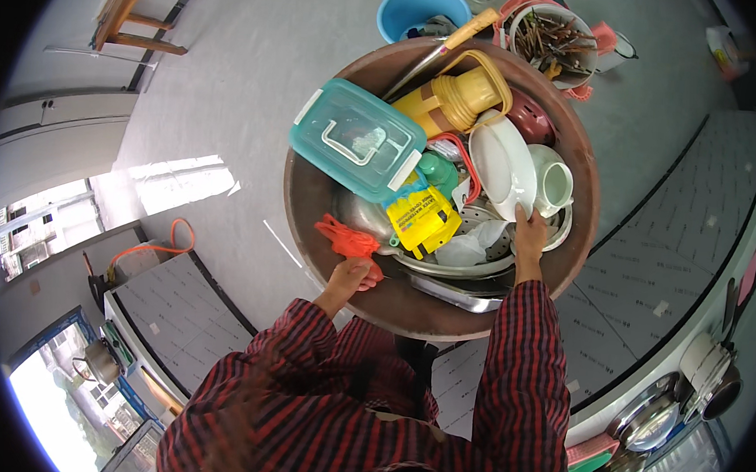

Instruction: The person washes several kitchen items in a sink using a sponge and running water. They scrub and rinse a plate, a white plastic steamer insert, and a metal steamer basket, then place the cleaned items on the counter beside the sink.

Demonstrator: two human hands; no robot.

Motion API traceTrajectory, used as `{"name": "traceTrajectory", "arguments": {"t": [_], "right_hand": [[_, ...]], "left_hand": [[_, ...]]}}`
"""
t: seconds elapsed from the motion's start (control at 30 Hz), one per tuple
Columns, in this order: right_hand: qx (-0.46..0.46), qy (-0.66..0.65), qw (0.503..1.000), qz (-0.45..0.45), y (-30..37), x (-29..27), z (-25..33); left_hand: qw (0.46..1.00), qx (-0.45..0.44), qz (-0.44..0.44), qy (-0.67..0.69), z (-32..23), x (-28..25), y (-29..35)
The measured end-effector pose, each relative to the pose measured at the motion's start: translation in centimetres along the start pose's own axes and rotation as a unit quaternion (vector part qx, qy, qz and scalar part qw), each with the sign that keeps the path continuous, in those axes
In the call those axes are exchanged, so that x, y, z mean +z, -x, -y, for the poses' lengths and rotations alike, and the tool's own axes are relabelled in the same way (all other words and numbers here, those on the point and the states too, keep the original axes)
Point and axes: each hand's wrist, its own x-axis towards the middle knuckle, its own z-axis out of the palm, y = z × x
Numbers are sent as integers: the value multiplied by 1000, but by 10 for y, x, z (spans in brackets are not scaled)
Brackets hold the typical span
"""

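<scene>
A large round brown tub (299, 230) in front of me is heaped with kitchenware. At its near left side my left hand (350, 278) is closed around a crumpled red plastic bag (347, 236). My right hand (530, 233) grips the near rim of a white oval dish (499, 161), which leans tilted on the pile. Beside the dish lies a pale jug (553, 183). Between my hands are a yellow glove packet (425, 215), a clear plastic bag (472, 243) and a metal strainer (455, 269). A teal lidded box (358, 138) and a yellow thermos (453, 97) rest on top.
Beyond the tub stand a blue bucket (420, 11) and a pail of sticks (554, 38). Counters with dark covered tops flank me, one at right (647, 281), one at left (184, 319). Pots (645, 421) sit at the lower right. A wooden stool (131, 8) is far left.
</scene>
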Motion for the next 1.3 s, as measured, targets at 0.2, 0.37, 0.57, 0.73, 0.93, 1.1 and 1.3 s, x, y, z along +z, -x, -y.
{"name": "traceTrajectory", "arguments": {"t": [0.2,0.37,0.57,0.73,0.93,1.1,1.3], "right_hand": [[8,-158,985,65,12,15,-16],[47,-175,983,9,25,4,-8],[50,-290,955,-41,44,-18,9],[-32,-209,974,-76,110,-49,38],[-244,-29,966,-79,217,-93,90],[-379,15,925,-10,292,-123,106],[-395,72,915,-39,373,-151,81]], "left_hand": [[999,-29,10,-39,5,4,-3],[999,-21,23,-38,6,11,0],[997,-7,36,-63,-9,23,1],[992,41,101,-57,-58,61,24],[950,0,271,153,-115,117,74],[947,-40,226,224,-118,135,102],[958,18,258,126,-79,139,150]]}}
